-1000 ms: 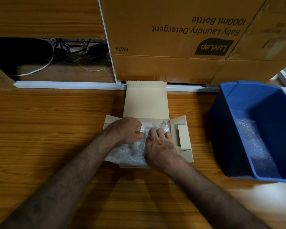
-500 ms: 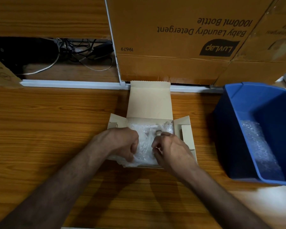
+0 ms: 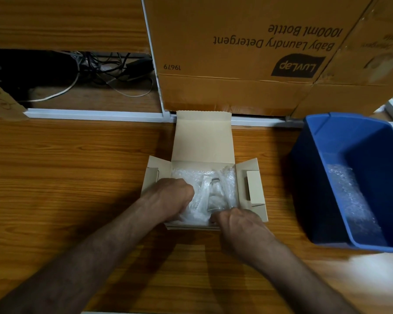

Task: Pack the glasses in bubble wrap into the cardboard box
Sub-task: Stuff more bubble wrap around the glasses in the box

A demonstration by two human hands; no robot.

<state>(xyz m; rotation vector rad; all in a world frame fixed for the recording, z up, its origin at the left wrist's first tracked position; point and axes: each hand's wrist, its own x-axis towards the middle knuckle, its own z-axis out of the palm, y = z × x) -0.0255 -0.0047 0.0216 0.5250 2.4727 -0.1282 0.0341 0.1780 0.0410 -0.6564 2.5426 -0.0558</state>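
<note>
A small open cardboard box lies on the wooden table, its lid folded back and its side flaps spread out. Bubble wrap fills the box, and a dark part of the glasses shows through it near the middle. My left hand is curled over the wrap at the box's left side and grips it. My right hand sits at the box's near edge with fingers curled onto the wrap's near end. The fingertips of both hands are hidden.
A blue plastic bin with more bubble wrap in it stands to the right. Large brown cartons rise right behind the box. A recess with cables lies at the back left.
Both hands have slid toward me over the wrap. My right hand has moved from the middle of the bundle to the box's near edge, uncovering more of the wrap.
</note>
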